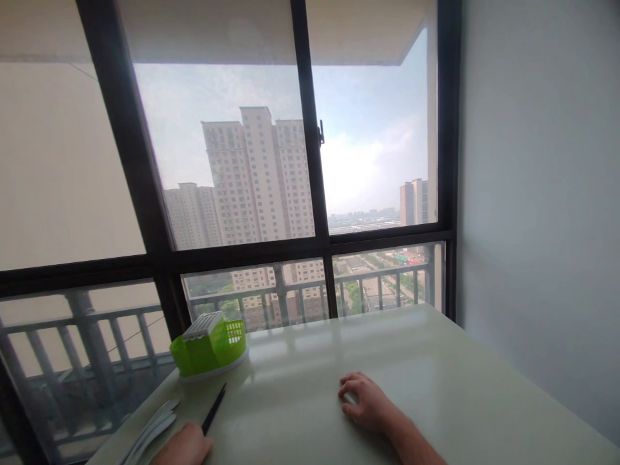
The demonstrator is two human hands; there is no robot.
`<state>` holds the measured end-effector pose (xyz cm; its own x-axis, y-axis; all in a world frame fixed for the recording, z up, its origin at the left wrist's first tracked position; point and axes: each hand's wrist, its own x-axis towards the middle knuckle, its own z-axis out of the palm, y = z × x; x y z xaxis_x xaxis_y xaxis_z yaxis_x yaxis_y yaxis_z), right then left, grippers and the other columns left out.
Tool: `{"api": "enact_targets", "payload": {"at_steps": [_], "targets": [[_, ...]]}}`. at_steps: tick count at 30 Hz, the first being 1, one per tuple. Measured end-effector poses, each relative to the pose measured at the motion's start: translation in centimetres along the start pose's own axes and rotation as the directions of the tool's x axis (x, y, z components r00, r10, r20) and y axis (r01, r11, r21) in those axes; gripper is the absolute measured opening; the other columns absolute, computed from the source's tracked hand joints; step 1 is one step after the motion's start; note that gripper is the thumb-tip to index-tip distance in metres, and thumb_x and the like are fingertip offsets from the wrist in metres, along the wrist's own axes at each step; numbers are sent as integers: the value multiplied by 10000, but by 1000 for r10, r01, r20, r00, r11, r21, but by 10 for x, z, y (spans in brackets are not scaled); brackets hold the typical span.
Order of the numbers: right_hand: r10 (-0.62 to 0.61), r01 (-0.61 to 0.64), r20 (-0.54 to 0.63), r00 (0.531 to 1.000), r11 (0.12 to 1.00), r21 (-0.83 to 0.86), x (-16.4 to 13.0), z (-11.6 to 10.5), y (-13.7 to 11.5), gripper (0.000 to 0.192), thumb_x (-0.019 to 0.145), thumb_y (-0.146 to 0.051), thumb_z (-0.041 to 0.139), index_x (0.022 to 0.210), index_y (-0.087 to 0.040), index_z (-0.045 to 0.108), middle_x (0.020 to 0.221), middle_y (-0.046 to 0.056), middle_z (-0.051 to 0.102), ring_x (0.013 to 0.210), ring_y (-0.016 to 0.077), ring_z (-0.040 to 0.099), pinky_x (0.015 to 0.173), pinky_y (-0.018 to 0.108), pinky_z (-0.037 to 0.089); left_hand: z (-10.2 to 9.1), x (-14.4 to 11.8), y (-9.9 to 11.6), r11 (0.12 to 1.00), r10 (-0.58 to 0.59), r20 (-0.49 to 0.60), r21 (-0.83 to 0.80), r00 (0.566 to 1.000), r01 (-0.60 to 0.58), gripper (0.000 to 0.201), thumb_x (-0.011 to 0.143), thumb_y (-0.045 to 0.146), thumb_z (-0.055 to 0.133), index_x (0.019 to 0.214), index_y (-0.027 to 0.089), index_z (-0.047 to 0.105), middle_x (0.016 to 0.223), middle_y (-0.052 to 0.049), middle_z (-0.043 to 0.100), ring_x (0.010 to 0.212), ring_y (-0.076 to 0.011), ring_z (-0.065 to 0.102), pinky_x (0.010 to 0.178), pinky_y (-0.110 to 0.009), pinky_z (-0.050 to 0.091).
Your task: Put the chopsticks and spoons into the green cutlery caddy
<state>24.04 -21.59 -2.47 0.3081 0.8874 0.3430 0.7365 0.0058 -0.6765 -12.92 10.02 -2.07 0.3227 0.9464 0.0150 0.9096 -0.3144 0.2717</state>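
Glass filled most of the view: a tall window (271, 161) in dark frames, with pale tower blocks and a hazy sky beyond it and a grey balcony railing (300, 290) low behind the panes. A plain white wall (537, 194) closed the room on the right, meeting the window at the corner. Below them lay a cream, glossy table (411, 361), its top throwing back the light from the panes and its far edge set close against the window.

On the table near the window, toward the left, stood a green plastic basket (210, 345) with a slotted white part on top. At the table's left edge lay some pale cutlery (152, 426), just beside the left hand.

The right hand (365, 400) rested palm down on the table, fingers curled loosely together, holding nothing that could be seen. The left hand (186, 445), partly cut off at the bottom edge, was closed around the near end of a thin black stick (214, 408), which slanted up toward the basket and stopped short of it.
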Motion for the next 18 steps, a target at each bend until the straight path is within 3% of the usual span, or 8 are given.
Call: {"api": "enact_targets", "payload": {"at_steps": [2,5,14,18], "targets": [[3,-3,3,1000,1000,-2,0,-1,-1,322,710,-235,696,1012,-263,802,1266,57,674,1200,216,577,1092,299,384,1,-3,6,1000,-17,64,19,998,16,31,584,275,552,573,255,531,793,-133,756,904,-380,744,791,-431,564],[4,-4,8,1000,1000,-4,0,-2,-3,323,711,-232,691,1013,-259,802,1273,61,671,1203,220,577,1094,303,385,2,-8,13,998,-9,60,63,998,5,8,607,260,541,613,255,537,830,-140,762,947,-381,742,832,-440,559],[11,-11,13,1000,1000,-11,0,-3,-6,324,713,-223,682,1012,-251,802,1278,64,673,1207,229,577,1091,306,383,-1,-24,29,977,130,73,158,989,-141,247,630,143,529,843,203,638,939,-158,775,984,-376,740,875,-452,547],[3,-3,21,1000,1000,-5,1,-2,-3,328,707,-222,689,1014,-252,801,1274,59,676,1196,225,581,1082,301,386,2,-25,30,975,148,42,162,988,-153,266,670,101,516,874,164,676,951,-169,776,976,-367,746,868,-446,558]]}}
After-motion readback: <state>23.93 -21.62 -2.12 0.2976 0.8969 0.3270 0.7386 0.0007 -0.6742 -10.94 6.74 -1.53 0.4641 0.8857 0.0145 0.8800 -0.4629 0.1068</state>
